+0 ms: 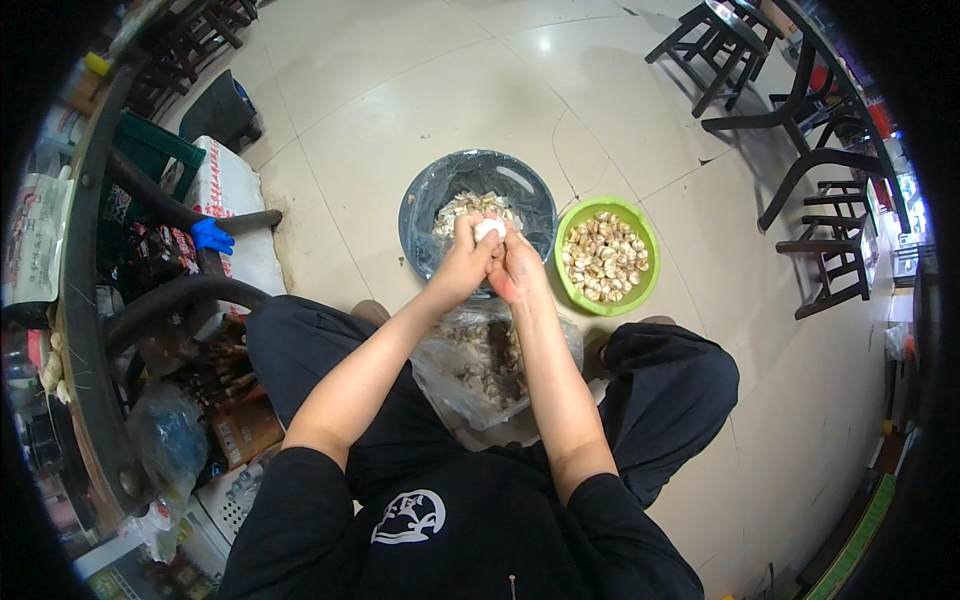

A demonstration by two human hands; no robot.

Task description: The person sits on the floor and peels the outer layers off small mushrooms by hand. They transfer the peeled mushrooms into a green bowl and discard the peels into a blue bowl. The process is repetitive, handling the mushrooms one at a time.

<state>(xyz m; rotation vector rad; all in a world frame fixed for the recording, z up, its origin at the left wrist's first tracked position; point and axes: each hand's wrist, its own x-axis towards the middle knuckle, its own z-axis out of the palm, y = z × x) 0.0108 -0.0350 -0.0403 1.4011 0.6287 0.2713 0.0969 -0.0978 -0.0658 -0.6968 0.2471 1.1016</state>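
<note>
Both my hands meet over a dark round basin (415,244) lined with clear plastic. A white garlic bulb (490,229) is held between my left hand (466,251) and my right hand (519,262), its upper side showing between the fingers. Papery garlic skins (480,204) lie in the basin beneath. To the right, a lime-green plastic bowl (651,289) holds many loose garlic cloves (604,255). Between my legs sits a clear plastic bag (442,367) with garlic skins and brownish bits inside; my forearms cover part of it.
On the left stand a dark-legged table (187,296), a white foam box (225,180) with red writing, and a green crate (142,150). Dark wooden stools (716,56) and another table (806,150) are at the right. Pale floor tiles (420,90) spread out ahead.
</note>
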